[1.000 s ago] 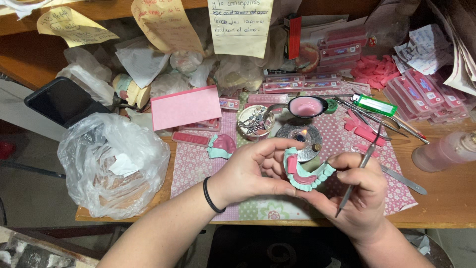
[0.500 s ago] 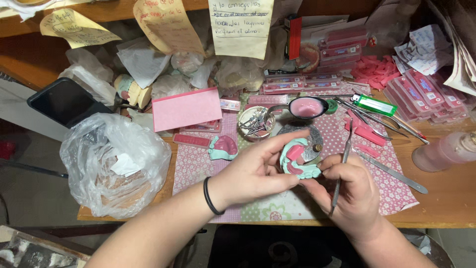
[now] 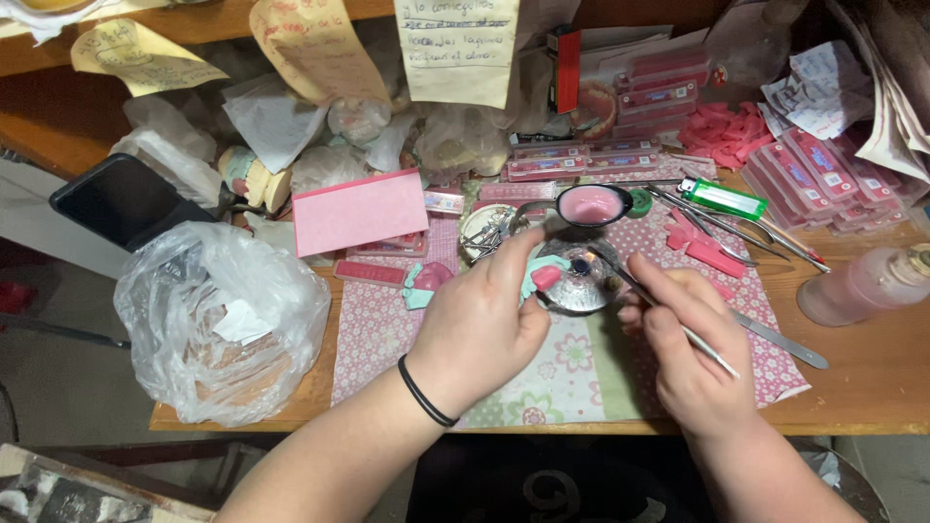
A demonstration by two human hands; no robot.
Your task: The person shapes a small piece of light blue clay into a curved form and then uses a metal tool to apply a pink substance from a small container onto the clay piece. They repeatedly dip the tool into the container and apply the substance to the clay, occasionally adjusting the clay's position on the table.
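Observation:
My left hand (image 3: 481, 324), with a black band on its wrist, grips a teal and pink dental model (image 3: 542, 277) and hides most of it. It rests against a round metal dish (image 3: 581, 284) on the patterned mat (image 3: 572, 373). My right hand (image 3: 686, 351) pinches a thin metal tool (image 3: 699, 342) like a pen. The tool's tip points over the metal dish, close to the model. A small black bowl of pink wax (image 3: 591, 205) stands just behind the dish.
A crumpled clear plastic bag (image 3: 218, 320) fills the table's left end, with a black phone (image 3: 121, 199) behind it. A pink box (image 3: 360, 211), a green lighter (image 3: 722, 199), loose metal tools (image 3: 781, 339), pink wax packs (image 3: 804, 174) and a pink bottle (image 3: 862, 286) crowd the table.
Both hands moved away from my body toward the metal dish. The model, earlier held up between both hands, is now down in the left hand alone, and the tool tip swung over the dish.

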